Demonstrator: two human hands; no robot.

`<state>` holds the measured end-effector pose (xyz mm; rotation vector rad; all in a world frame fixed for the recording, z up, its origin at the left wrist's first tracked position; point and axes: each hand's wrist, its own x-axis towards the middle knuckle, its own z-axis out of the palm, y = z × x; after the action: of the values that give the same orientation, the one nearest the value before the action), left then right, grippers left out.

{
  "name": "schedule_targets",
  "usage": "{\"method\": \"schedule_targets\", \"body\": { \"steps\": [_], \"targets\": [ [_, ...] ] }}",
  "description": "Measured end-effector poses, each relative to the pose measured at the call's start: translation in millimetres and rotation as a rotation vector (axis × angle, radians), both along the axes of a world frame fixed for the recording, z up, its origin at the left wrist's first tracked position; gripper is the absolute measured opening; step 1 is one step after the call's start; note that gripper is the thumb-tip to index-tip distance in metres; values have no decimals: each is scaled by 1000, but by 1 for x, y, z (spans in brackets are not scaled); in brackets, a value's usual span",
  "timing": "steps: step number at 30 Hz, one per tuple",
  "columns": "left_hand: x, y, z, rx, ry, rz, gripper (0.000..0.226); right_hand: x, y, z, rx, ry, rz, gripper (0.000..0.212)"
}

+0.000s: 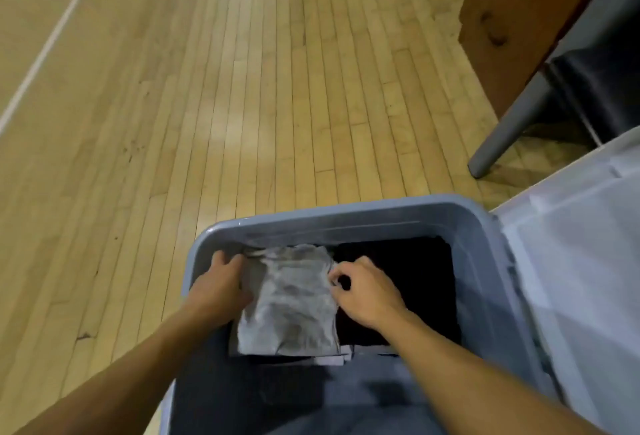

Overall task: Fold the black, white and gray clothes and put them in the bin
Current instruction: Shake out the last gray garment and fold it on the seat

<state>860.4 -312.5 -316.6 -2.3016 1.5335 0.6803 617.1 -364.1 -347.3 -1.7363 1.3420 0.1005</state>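
Both hands in bin | fingers curled, pinching gray cloth edges

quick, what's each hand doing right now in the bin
Left hand: holds the left edge of the folded gray garment in the bin.
Right hand: fingers curled, pinching the garment's right edge.

Folded garment in bin, left of clothes pile

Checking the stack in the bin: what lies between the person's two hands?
In the head view, the folded gray garment lies between the left hand and right hand, inside the bin, beside black clothes.
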Motion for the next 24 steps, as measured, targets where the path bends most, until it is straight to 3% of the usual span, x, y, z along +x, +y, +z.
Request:
{"method": "schedule_targets", "body": {
  "steps": [2, 6, 9, 13, 18, 22, 24],
  "targets": [
    [-13, -3, 28, -92, 154, 26, 21, -5, 3, 38, 69, -146, -119, 18],
    [-88, -9, 118, -296, 588, -95, 9, -36, 24, 134, 64, -388, -335, 15],
    [-156, -4, 188, -362, 802, -260, 15, -81, 53, 210, 0, -551, -554, 8],
    [-239, 28, 256, -417, 959, -442, 15, -155, 119, 289, -109, -623, -777, 7],
    [-358, 110, 340, -453, 1121, -648, 12, -258, 236, 389, -328, -505, -987, 12],
    [-436, 182, 388, -408, 1221, -816, 9, -323, 337, 424, -479, -518, -1175, 12],
    [-486, 233, 398, -342, 1211, -1000, 9, -357, 409, 424, -536, -555, -1316, 12]
  ]
}}
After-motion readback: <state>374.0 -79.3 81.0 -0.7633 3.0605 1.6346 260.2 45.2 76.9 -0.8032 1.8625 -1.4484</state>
